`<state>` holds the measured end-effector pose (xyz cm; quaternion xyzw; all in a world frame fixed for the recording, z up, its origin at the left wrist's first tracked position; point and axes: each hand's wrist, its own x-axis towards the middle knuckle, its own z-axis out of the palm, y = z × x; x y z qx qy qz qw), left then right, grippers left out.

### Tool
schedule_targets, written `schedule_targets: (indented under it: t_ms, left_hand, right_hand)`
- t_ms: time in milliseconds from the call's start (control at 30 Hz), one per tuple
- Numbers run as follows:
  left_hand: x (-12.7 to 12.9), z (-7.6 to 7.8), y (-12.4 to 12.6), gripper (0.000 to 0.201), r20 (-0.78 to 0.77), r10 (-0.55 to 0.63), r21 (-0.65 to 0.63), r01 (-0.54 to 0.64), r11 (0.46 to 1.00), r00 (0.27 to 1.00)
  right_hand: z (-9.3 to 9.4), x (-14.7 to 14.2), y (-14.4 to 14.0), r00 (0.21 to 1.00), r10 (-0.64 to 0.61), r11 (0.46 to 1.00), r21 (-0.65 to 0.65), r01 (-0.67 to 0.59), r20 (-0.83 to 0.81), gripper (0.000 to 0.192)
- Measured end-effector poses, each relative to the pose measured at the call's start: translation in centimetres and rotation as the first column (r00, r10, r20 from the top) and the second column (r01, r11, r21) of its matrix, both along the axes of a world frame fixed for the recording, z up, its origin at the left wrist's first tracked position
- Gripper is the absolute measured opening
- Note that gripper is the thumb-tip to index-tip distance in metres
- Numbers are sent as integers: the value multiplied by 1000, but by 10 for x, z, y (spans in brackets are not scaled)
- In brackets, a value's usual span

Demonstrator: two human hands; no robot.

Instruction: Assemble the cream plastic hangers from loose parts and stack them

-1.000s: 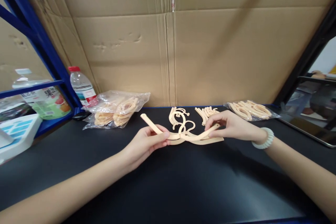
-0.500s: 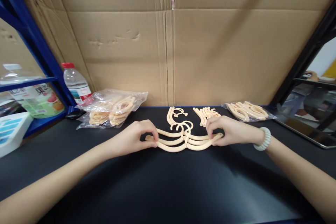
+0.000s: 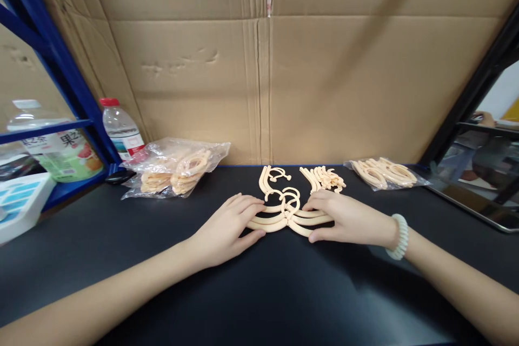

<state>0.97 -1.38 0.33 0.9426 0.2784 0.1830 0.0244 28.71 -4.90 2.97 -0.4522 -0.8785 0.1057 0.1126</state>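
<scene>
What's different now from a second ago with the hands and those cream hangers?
A second ago both hands held one hanger raised above the pile by its ends. Now it lies on the stack of hangers on the black table, and the left hand and right hand have moved inward to rest flat on the stack's two sides. The bags of parts, loose hooks and water bottle are unchanged.

Left hand [image 3: 227, 230]: palm down, fingers extended and slightly spread, thumb out toward the near side, forearm running in from lower left. Right hand [image 3: 340, 219]: palm down, fingers extended toward the left hand, thumb tucked along the near side, forearm entering from lower right. Fingertips of both hands near, not touching.
</scene>
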Motion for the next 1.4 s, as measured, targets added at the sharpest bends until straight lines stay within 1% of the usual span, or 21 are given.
schedule_targets:
  t_ms: [200, 300, 433, 567, 700, 800, 967, 1100, 1233, 1400]
  left_hand:
    - [0, -3, 2, 26, 54, -50, -43, 52, 998, 997]
    - [0, -4, 1, 26, 70, -67, -51, 71, 996, 995]
    - [0, -4, -1, 29, 48, -84, -54, 87, 995, 995]
    - [0, -4, -3, 33, 21, -94, -58, 95, 994, 995]
    - [1, -3, -7, 38, -28, -109, -66, 107, 992, 994]
    - [1, -2, -10, 40, -49, -117, -66, 114, 991, 992]
    - [0, -4, -10, 40, -37, -123, -64, 120, 991, 992]
    - [0, -7, -8, 41, -35, -120, -65, 118, 991, 992]
    - [-2, -8, -8, 42, -21, -131, -69, 129, 989, 991]
    - [-2, -10, -7, 42, -14, -133, -64, 132, 989, 991]
  right_hand:
    - [-1, -2, -2, 1000, 0, 999, 40, 0, 13, 20]
    - [0, -2, -2, 1000, 21, 999, 43, -21, 19, 15]
    - [0, -2, -3, 999, 38, 998, 48, -39, 17, 17]
    - [-1, -2, -3, 999, 47, 995, 83, -48, 16, 17]
    - [-3, -3, -4, 992, 126, 988, 91, -126, 2, 32]
    - [-6, -5, -4, 988, 157, 983, 95, -155, -8, 38]
    - [-11, -8, -4, 990, 135, 985, 111, -130, -35, 46]
    - [-15, -9, -3, 995, 91, 989, 118, -86, -45, 41]
    - [-16, -12, -2, 993, 101, 988, 127, -92, -66, 35]
    - [-17, -14, -3, 993, 90, 979, 190, -74, -80, 42]
